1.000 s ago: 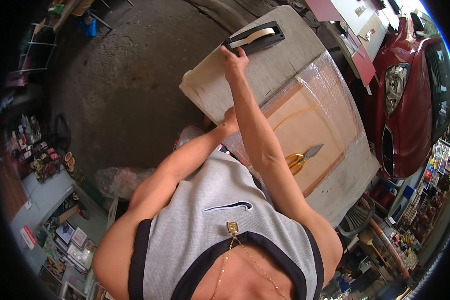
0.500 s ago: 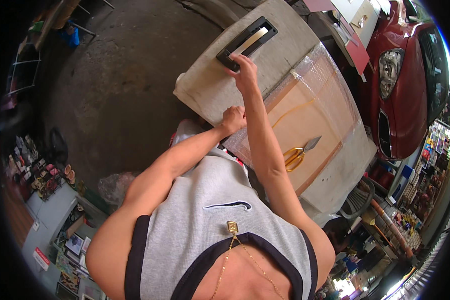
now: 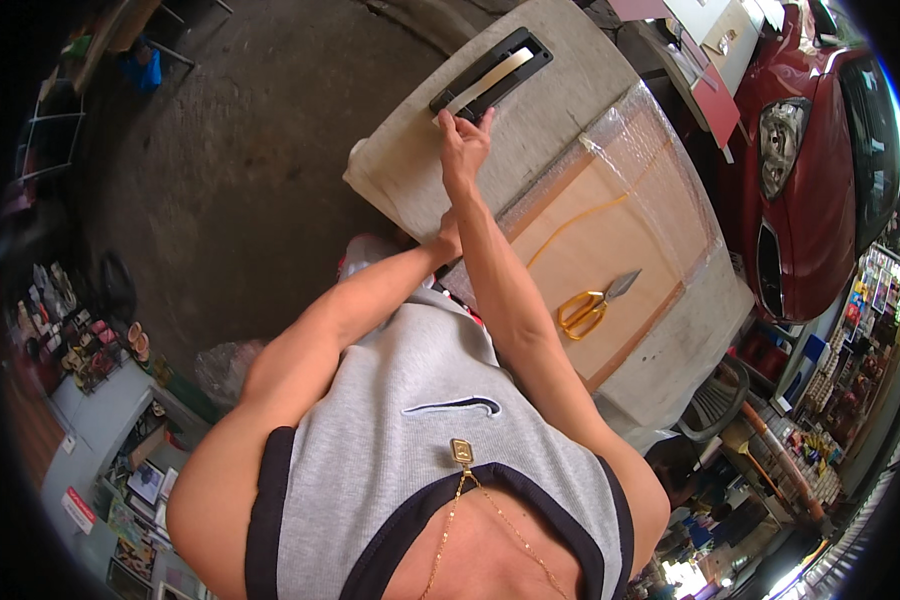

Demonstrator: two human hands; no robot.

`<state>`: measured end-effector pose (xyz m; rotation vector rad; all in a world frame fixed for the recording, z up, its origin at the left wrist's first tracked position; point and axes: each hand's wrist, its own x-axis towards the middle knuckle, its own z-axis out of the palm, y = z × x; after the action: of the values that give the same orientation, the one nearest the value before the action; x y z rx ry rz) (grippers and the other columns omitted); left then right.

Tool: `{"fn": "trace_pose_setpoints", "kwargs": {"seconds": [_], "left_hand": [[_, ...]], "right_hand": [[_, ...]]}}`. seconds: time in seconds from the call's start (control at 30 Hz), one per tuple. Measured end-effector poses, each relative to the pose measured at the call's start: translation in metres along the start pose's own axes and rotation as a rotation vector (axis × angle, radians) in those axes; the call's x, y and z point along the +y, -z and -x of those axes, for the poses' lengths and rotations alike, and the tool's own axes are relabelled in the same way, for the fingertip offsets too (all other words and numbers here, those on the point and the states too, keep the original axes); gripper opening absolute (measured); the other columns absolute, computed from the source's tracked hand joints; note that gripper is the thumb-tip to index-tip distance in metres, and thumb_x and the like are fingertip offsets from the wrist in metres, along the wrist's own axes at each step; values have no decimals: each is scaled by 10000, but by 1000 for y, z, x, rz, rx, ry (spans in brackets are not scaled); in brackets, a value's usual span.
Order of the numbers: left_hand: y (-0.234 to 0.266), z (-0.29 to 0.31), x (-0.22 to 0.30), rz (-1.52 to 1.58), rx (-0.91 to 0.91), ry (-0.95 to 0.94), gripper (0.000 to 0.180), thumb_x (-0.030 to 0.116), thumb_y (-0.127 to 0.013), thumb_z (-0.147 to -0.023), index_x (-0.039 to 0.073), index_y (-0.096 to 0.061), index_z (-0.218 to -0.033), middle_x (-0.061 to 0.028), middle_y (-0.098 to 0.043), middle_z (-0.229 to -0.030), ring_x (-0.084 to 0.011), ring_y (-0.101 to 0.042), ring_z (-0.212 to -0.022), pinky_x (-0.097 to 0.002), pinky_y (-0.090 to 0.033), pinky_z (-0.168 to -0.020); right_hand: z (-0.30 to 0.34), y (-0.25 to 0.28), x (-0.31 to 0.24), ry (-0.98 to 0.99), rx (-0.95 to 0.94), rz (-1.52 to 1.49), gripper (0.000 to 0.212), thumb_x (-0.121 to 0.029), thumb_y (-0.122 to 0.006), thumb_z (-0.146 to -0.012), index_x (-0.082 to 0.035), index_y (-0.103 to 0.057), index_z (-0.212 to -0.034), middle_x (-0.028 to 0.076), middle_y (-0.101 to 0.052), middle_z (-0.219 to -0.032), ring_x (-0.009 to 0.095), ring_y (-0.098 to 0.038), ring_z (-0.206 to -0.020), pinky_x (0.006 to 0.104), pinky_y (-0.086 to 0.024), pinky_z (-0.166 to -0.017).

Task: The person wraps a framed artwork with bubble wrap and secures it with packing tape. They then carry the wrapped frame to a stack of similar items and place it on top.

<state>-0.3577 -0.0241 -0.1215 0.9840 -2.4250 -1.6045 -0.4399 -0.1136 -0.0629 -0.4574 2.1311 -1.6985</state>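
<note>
A black tape dispenser [image 3: 522,45] with a roll of pale tape [image 3: 500,72] lies on the far left part of the worn table [image 3: 580,80]. My right hand [image 3: 464,148] grips its near end, with fingers apart on either side. My left hand [image 3: 451,236] is at the table's near left edge, mostly hidden behind my right forearm, so its fingers do not show. Right of my right arm, a wooden panel [image 3: 595,255] lies under clear bubble wrap [image 3: 635,125]. Scissors with yellow handles [image 3: 583,315] rest on it, beside a thin yellow strip [image 3: 570,222].
A dark red car [image 3: 815,200] stands past the table's right side. At the far right corner are red and white boards [image 3: 705,90]. A dark plastic chair [image 3: 718,400] is close to the near right corner. Shoes [image 3: 90,350] fill a rack at far left.
My right hand has shifted left and nearer along the dispenser's end, and its fingers have spread. My left hand has slipped behind my right forearm. The scissors have stayed put.
</note>
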Motion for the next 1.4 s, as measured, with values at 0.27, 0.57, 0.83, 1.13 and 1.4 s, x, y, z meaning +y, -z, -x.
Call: {"fn": "trace_pose_setpoints", "kwargs": {"seconds": [0.27,0.57,0.83,1.13,1.4], "left_hand": [[17,-11,24,-167,-57,58,256,313,-698,-692,62,-653,-697,-139,-656,-689,-323,-649,-688,-423,-515,-667],[37,-13,36,63,-203,220,166,161,-689,-706,13,-687,-780,-79,-657,-640,-140,-605,-505,-286,-495,-466],[39,-11,40,95,-217,253,160,160,-684,-749,20,-676,-827,-49,-664,-685,-128,-638,-580,-277,-530,-480],[38,-14,23,264,-219,325,181,169,-642,-789,11,-665,-874,-55,-670,-717,-137,-651,-608,-284,-536,-527],[24,29,25,203,134,-94,201,194,-688,-794,20,-660,-893,-75,-684,-725,-147,-657,-666,-286,-525,-627]], "right_hand": [[-3,103,21,209,-420,249,152,-162,-716,-718,-25,-722,-784,173,-575,-1253,338,-542,-1153,384,-412,-980],[16,203,41,400,-1001,414,168,-173,-717,-730,-134,-744,-891,54,-588,-1251,296,-426,-1277,541,-142,-1114],[25,200,59,658,-893,475,207,-184,-752,-691,-180,-747,-897,-12,-647,-1090,255,-488,-1191,505,-198,-1084],[32,196,57,765,-745,562,174,-214,-728,-714,-210,-742,-887,-54,-664,-992,184,-535,-1104,473,-258,-1049],[29,193,51,800,-733,622,160,-227,-720,-718,-192,-734,-873,-56,-661,-949,164,-556,-1036,421,-314,-987]]}}
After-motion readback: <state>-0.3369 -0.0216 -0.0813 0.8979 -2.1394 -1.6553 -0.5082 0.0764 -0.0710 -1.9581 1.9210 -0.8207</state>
